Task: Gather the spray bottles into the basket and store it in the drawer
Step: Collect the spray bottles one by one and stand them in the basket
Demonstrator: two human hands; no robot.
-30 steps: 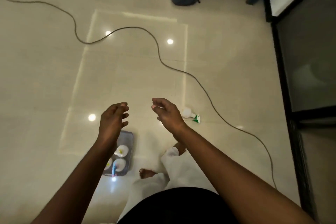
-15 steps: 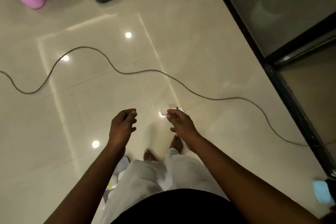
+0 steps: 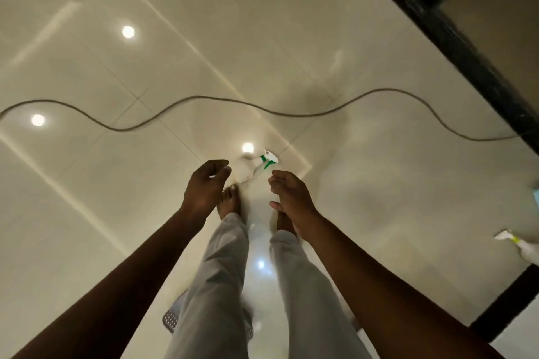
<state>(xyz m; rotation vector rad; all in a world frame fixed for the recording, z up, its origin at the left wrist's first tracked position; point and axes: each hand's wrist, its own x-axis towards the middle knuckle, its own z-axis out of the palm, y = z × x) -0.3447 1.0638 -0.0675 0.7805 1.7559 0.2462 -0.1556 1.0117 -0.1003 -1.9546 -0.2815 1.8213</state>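
The bottle (image 3: 248, 170) lies on the floor at frame centre. The left hand (image 3: 205, 183) and right hand (image 3: 290, 195) hang above it, loosely curled and empty. It is probably light, slick plastic (best taken by the green neck). The basket (image 3: 170, 319) sits low centre.

Left hand (image 3: 205, 183): raised over the floor, fingers loosely curled, holding nothing.
Right hand (image 3: 291, 198): level with the left, loosely curled, also holding nothing.
Green-trigger spray bottle (image 3: 256, 167): white, on its side on the floor just ahead of the bare toes; seen between the two hands, somewhat blurred.
Second spray bottle (image 3: 522, 248): white with a yellow-green collar, lying at the right edge, well apart from the first, partly cut off.
Basket (image 3: 172, 319): grey, perforated, on the floor behind the legs; mostly hidden by the light grey trousers (image 3: 221, 285), contents not discernible.
Cable (image 3: 204, 99): dark, snaking across the tiles beyond the first bottle towards the black frame (image 3: 466, 46).
Floor (image 3: 379, 183): glossy cream tiles with lamp reflections.
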